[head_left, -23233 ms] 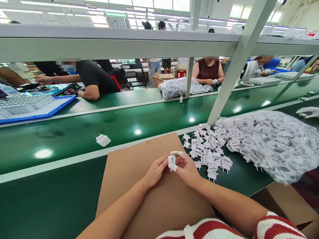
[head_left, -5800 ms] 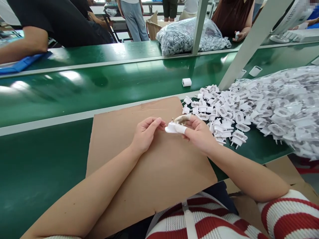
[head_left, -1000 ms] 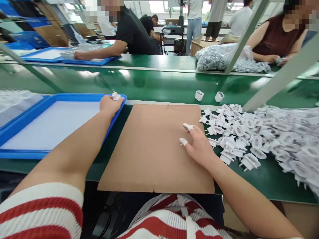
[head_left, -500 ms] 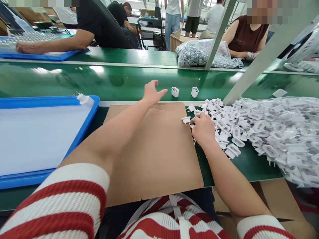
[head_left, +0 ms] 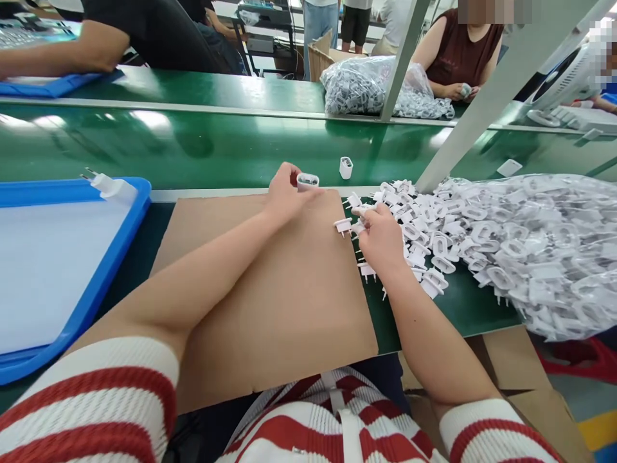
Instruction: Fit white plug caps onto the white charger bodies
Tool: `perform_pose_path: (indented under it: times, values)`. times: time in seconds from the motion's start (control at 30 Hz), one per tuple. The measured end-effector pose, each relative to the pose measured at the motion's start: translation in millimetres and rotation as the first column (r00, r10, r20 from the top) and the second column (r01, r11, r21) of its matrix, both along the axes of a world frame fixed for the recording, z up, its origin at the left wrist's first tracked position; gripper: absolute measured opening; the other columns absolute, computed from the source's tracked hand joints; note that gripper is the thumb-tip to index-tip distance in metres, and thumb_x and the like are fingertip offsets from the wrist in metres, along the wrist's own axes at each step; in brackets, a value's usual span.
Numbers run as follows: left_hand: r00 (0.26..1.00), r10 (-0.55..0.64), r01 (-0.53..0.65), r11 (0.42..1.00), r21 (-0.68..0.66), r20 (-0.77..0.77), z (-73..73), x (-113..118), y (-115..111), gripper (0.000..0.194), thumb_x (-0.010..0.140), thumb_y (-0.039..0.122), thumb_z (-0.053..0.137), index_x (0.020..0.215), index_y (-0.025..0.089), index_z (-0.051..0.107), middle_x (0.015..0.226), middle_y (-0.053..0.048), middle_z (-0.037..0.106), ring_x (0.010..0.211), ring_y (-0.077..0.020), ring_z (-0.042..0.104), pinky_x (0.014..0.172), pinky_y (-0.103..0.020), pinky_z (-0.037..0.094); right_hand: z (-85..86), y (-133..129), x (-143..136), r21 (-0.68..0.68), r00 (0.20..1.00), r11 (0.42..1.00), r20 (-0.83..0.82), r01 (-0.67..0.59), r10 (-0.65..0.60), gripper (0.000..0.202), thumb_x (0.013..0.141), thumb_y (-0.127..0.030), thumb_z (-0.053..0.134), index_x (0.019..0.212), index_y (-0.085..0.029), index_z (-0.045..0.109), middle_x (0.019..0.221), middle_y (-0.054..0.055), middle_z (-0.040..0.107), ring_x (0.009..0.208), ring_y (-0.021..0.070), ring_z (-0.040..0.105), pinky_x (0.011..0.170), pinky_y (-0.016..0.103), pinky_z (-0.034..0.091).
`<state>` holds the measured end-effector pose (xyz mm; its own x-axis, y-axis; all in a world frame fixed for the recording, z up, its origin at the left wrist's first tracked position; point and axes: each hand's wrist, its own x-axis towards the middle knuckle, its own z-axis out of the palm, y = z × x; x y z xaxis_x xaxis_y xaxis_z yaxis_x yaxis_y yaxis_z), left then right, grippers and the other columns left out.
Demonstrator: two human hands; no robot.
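Above the back edge of a brown cardboard sheet [head_left: 270,289], my left hand [head_left: 288,196] grips a white charger housing [head_left: 308,182], its open end facing up. My right hand [head_left: 380,235] pinches a white plug piece [head_left: 365,209] at the left side of a heap of white plug pieces [head_left: 409,222]. One loose plug piece [head_left: 343,225] lies at the sheet's right edge. Another white housing [head_left: 346,168] stands on the green surface behind the sheet.
A blue-rimmed tray [head_left: 110,257] with a white plug [head_left: 108,185] on its corner is at left. A large clear bag of white pieces [head_left: 554,251] lies at right. A slanted metal post [head_left: 477,128] rises behind the heap. People sit and stand across the line.
My left hand has closed on one of the two standing housings and brought it toward the cardboard. My right hand has lifted slightly with a plug piece. The view has shifted.
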<state>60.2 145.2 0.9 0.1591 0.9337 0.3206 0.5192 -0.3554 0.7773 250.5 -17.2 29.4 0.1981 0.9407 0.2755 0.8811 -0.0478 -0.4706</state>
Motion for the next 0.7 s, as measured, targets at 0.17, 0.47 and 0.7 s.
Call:
perform_pose_path:
  times: [0.17,0.47,0.7]
  values:
    - [0.998,-0.057,0.055,0.98,-0.193,-0.002,-1.4,-49,-87,0.053,0.066,0.057,0.089,0.084,0.023,0.054,0.08,0.002,0.062,0.069,-0.0162,0.056,0.061,-0.031,0.044,4.4,-6,-16,0.045,0.739,0.991,-0.662,-0.126,0.124,0.025,0.086,-0.031,0.071,0.106,-0.019,0.079,0.092,0.005,0.068,0.085,0.0185,0.062,0.086,0.037,0.054]
    - [0.981,-0.186,0.195,0.952,-0.237,0.057,-1.9,-88,-140,0.05,0.075,0.051,0.083,0.114,0.024,0.069,0.116,-0.006,0.07,0.104,-0.0264,0.067,0.09,-0.039,0.056,13.5,-19,-40,-0.146,0.096,0.842,-0.989,-0.519,-0.113,0.035,0.073,-0.035,0.089,0.104,-0.023,0.078,0.108,0.003,0.078,0.098,0.016,0.072,0.094,0.03,0.062]
    - [0.949,-0.305,0.315,0.923,-0.221,0.082,-0.9,-94,-137,0.051,0.077,0.049,0.085,0.119,0.025,0.071,0.12,-0.006,0.072,0.104,-0.0257,0.067,0.09,-0.037,0.055,10.5,-22,-51,-0.176,0.057,0.858,-0.984,-0.483,-0.169,0.033,0.071,-0.022,0.088,0.101,-0.022,0.075,0.097,0.0,0.076,0.094,0.0163,0.074,0.106,0.039,0.06]
